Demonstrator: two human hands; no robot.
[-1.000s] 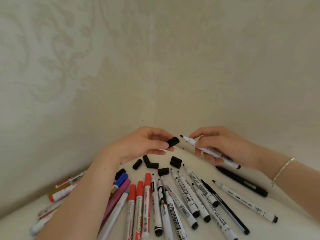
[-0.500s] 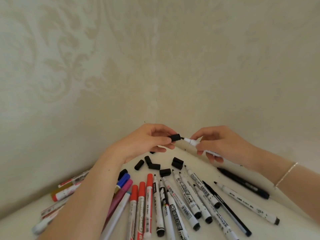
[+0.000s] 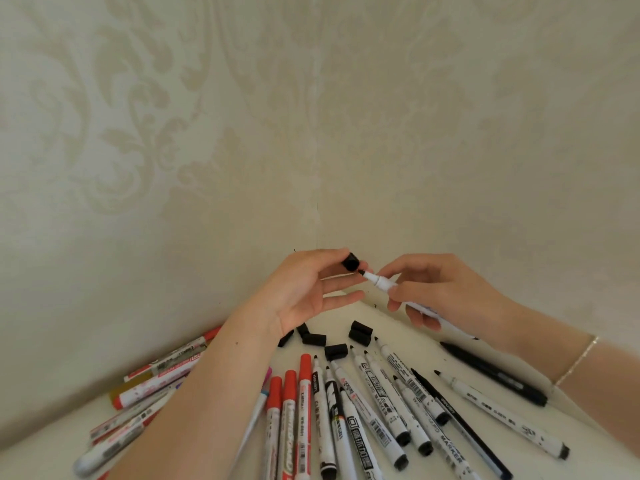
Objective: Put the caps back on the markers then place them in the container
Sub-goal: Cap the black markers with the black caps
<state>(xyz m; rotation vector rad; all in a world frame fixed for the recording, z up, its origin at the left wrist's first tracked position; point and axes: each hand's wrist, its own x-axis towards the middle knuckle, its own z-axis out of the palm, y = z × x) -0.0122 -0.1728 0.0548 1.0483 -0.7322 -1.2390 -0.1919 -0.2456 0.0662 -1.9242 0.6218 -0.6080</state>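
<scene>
Two hands are working above the counter [image 3: 398, 327]: the left hand [image 3: 304, 292] is pinching a black cap [image 3: 350, 263], the right hand [image 3: 440, 296] is gripping a white marker [image 3: 381, 281]. The marker's long axis is slanting, tip pointing up-left, just beside the cap.

We face a corner where two walls meet, both covered in pale cream wallpaper [image 3: 145, 140] with a faint damask scroll pattern. Below lies a white bench [image 3: 585, 459] set against them. Soft, even light falls over everything, casting only weak shadows
</scene>
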